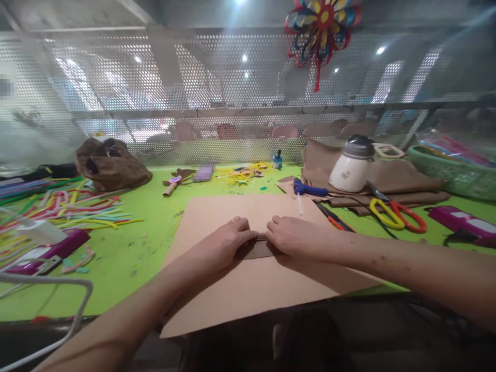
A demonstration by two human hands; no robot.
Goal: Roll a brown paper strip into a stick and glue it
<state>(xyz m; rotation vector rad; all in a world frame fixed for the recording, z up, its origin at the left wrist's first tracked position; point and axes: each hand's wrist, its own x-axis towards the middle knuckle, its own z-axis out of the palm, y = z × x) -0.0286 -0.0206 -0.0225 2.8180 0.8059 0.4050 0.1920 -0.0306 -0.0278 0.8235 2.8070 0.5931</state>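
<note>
Both hands' fingers [247, 231] partly hiding a brown strip [259, 250].

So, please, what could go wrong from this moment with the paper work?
The tan sheet hangs over the near table edge, so a bump might bend or shift it.
The blue glue gun lies by the sheet's far right corner; its cord could catch the right arm.
If the grip of either hand slackens, the dark brown paper strip may slip or crease unevenly.
</note>
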